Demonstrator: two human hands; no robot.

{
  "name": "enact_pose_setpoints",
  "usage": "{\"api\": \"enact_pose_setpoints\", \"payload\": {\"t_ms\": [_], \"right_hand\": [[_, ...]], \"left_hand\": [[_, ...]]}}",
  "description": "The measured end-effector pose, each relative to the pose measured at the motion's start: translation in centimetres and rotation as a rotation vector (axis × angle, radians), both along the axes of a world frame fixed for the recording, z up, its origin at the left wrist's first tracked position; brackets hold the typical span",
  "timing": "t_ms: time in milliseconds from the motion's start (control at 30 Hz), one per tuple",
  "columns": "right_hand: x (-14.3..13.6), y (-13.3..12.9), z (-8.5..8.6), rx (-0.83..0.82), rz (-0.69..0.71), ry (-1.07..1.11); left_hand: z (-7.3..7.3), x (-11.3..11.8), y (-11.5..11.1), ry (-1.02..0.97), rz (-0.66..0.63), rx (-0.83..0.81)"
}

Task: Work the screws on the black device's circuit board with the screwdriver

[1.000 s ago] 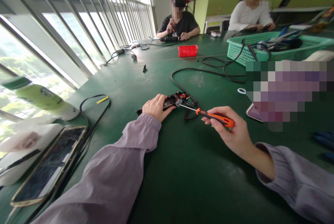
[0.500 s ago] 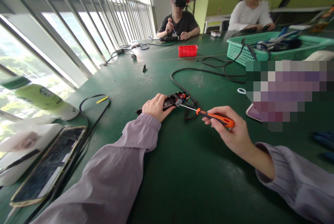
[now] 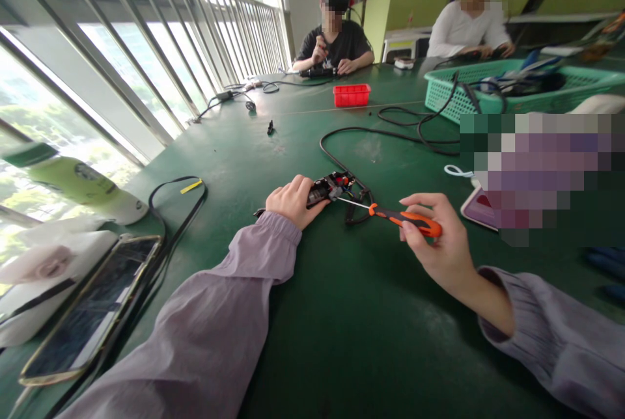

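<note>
My left hand [image 3: 291, 203] is closed around an opened black device housing [image 3: 319, 192], pressing it to the green table. Coloured wires and a small grey part show at the housing's right end, where a black cord joins it. My right hand [image 3: 442, 237] grips an orange-and-black screwdriver [image 3: 407, 218] by its handle, with the thumb below and the forefinger stretched along above. The thin shaft points left, and its tip meets or nearly meets the grey part. My left palm and fingers hide much of the housing.
Beyond my hands are a small black piece [image 3: 270, 127], a red tray [image 3: 351, 95] and a green basket [image 3: 430, 90] of tools and cords. To the left lie a phone [image 3: 92, 315], a strap and a bottle [image 3: 83, 178]. Two people sit across the table [image 3: 342, 341].
The fingers of my right hand have loosened and shifted on the handle, and the screwdriver sits slightly further right. My left hand and the housing have barely moved.
</note>
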State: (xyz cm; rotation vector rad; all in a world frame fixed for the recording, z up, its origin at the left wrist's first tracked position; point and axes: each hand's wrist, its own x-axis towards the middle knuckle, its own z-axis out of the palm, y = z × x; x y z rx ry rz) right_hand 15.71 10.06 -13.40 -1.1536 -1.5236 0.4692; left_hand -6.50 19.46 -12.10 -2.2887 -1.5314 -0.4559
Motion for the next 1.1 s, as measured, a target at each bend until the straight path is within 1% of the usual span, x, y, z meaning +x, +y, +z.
{"api": "enact_pose_setpoints", "payload": {"t_ms": [100,267,367,433,467,567,633,667,733,800,833,933,1000,1033,1100], "right_hand": [[0.08,0.1,-0.01,0.06,-0.023,0.005],[0.27,-0.02,-0.03,-0.047,0.008,-0.013],[0.1,-0.05,0.17,0.01,-0.018,-0.002],[0.02,-0.01,0.27,0.046,0.001,0.026],[0.02,0.01,0.28,0.039,0.023,0.038],[0.16,-0.05,0.1,-0.076,0.093,0.062],[0.25,-0.12,-0.04,-0.135,0.098,0.058],[0.27,-0.13,-0.08,-0.129,0.089,0.056],[0.25,-0.05,-0.11,-0.053,0.066,0.06],[0.22,0.12,-0.12,0.023,0.074,0.081],[0.23,0.2,-0.13,0.033,0.084,0.089],[0.3,0.29,-0.22,-0.054,0.106,0.081],[0.31,0.22,-0.25,-0.122,0.088,0.059],[0.28,0.18,-0.23,-0.125,0.076,0.056],[0.17,0.13,-0.13,-0.059,0.054,0.064]], "left_hand": [[-0.04,0.03,-0.01,0.003,0.005,0.0],[-0.08,0.04,-0.02,0.013,-0.006,0.004],[-0.11,0.01,0.04,0.015,-0.011,0.008],[-0.13,0.01,0.09,0.023,-0.008,0.004],[-0.13,0.03,0.09,0.026,-0.005,0.002],[-0.06,0.11,0.02,0.024,0.006,0.009],[0.01,0.15,-0.05,0.023,0.007,0.01],[0.03,0.14,-0.06,0.026,0.004,0.006],[0.05,0.1,-0.05,0.03,-0.001,0.0],[0.03,0.01,0.03,0.029,-0.004,-0.007],[0.02,-0.02,0.08,0.029,-0.004,-0.014],[0.09,-0.04,0.17,0.04,-0.001,-0.055],[0.25,0.06,0.12,0.052,0.015,-0.085],[0.34,0.13,0.06,0.054,0.029,-0.095],[0.51,0.28,-0.1,0.054,0.053,-0.102]]}}
